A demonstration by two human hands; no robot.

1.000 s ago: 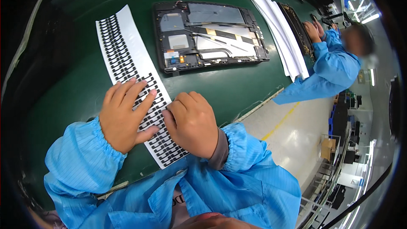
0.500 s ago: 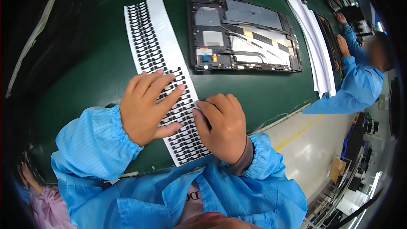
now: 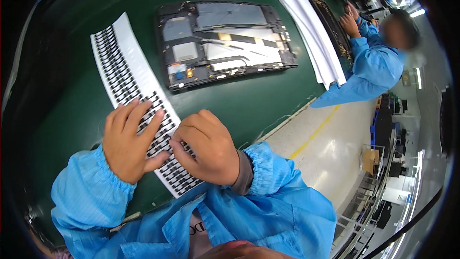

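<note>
White and narrow, the sheet (image 3: 139, 62) lies beneath my left grip (image 3: 125, 144), which is spread wide, palm down, fingers splayed over rows of small black pieces (image 3: 114, 62). My right grip (image 3: 208, 148) bends over the sheet's right side, just beside my left thumb, its fingers curled and thumb near forefinger; I cannot tell whether they have met or have a piece between them.

Past my left fingertips the sheet runs away on the green desk (image 3: 249, 100), veering left. Along its right side there, a strip is bare to the far end, while the rows next to it are filled, as is the near end below my grips. From that I judge only a small share done, with most pieces left on the sheet.

Beyond my right grip, well apart, lies an opened flat device (image 3: 230, 14) with grey panels. Farther right come overlapping white sheets (image 3: 306, 33), then a dark panel (image 3: 333, 29) and a co-worker in blue (image 3: 378, 67).
</note>
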